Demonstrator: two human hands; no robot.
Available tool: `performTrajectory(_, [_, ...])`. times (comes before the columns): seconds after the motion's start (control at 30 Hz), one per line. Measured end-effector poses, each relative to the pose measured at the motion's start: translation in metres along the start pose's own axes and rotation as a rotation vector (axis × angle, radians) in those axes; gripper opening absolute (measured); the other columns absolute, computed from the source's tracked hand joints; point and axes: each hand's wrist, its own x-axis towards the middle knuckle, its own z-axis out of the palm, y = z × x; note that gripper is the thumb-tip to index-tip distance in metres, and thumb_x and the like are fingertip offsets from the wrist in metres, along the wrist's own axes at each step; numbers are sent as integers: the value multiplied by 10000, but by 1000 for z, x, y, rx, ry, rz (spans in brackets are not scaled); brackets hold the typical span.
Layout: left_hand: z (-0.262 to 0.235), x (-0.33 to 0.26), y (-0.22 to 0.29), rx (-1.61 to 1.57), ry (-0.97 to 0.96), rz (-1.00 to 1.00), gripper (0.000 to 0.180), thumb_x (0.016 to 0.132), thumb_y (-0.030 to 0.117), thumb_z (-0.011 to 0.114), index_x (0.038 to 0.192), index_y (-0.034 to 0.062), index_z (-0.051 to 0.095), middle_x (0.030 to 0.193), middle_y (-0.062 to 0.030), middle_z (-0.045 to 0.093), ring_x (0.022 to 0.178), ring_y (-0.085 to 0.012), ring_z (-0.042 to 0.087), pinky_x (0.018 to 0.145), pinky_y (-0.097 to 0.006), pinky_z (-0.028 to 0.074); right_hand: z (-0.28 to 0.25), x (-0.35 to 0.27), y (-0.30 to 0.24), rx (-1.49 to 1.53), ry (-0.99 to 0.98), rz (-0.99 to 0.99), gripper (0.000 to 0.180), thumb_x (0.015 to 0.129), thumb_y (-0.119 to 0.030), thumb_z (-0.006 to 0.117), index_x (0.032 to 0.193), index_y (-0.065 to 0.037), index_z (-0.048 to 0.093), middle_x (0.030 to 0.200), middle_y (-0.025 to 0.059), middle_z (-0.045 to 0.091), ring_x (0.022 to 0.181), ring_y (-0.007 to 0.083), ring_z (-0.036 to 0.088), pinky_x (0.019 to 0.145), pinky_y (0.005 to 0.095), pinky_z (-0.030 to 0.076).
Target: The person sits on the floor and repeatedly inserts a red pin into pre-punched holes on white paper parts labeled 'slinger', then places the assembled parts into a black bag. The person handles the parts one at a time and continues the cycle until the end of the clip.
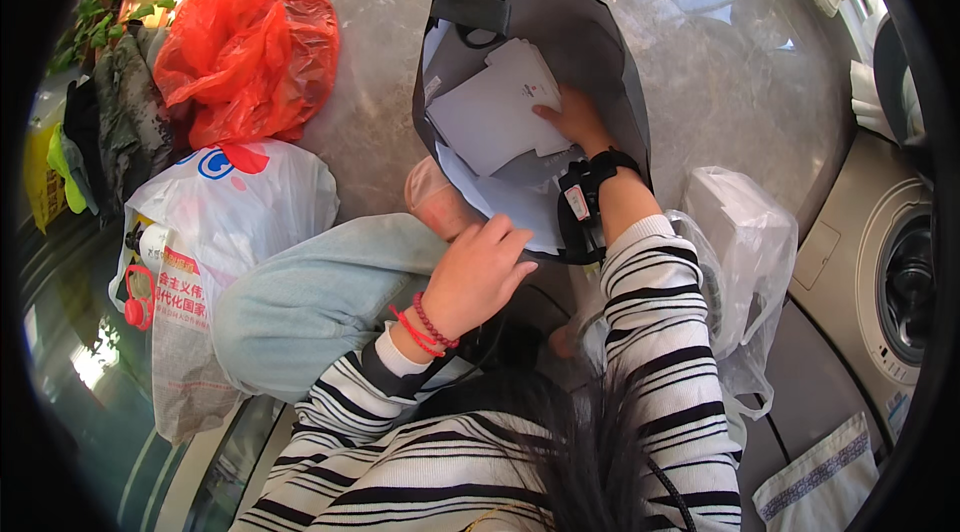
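Observation:
A tall dark bag (607, 42) with a grey lining and black handles stands open before me. Inside it lies a white flat box (490, 112) with cut or stepped edges, like folded packaging, bearing small print. My right hand (578, 122) reaches into the bag and grips the right edge of this box, thumb on top; its other fingers are mostly hidden. A black strap with a small tag (577, 202) is at the bag's near right rim, by my right wrist. Close to the near rim, my left hand (468, 277) hovers with loosely bent fingers apart, holding nothing.
At the left are a red plastic bag (250, 57) and a full white plastic bag (245, 197). A clear bag with a white box (735, 217) stands at the right, near a front-loading washing machine (865, 232). My bent leg (300, 282) lies left of the dark bag.

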Motion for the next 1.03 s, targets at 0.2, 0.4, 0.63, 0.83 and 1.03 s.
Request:
performTrajectory(0.2, [1,-4,4,45,31,20,293,799,138,668,1056,22,586,977,-106,549,855,-304,578,745,-376,470,-13,-5,-4,-186,400,60,203,838,-187,592,928,-29,682,828,176,663,800,381,635,697,466,501])
performTrajectory(0.4, [-3,-7,16,-23,328,1,132,745,127,713,764,22,635,939,-97,597,853,-282,597,750,-350,479,-83,-44,-57,231,-244,112,277,835,-72,536,1076,-62,674,752,110,640,716,207,617,668,342,493])
performTrajectory(0.63, [2,-13,35,105,627,292,403,785,53,674,1181,82,605,966,-117,630,767,-223,612,661,-318,482,-199,-183,-136,712,-190,-245,475,946,-60,464,1415,-101,406,733,-1,584,632,53,514,582,182,398])
performTrajectory(0.83, [-25,-55,53,154,436,131,287,834,116,661,1118,77,658,763,-107,657,613,-196,610,590,-279,475,-293,-328,-156,287,268,-548,352,950,-24,430,1281,16,542,922,115,678,835,144,635,724,228,476])
performTrajectory(1.03, [-78,-91,75,222,502,293,242,850,215,651,1051,80,667,841,-126,675,776,-284,648,686,-340,497,-354,-437,-183,398,276,-1024,781,761,-303,736,1349,-5,317,1224,160,394,1184,340,379,1062,546,249])
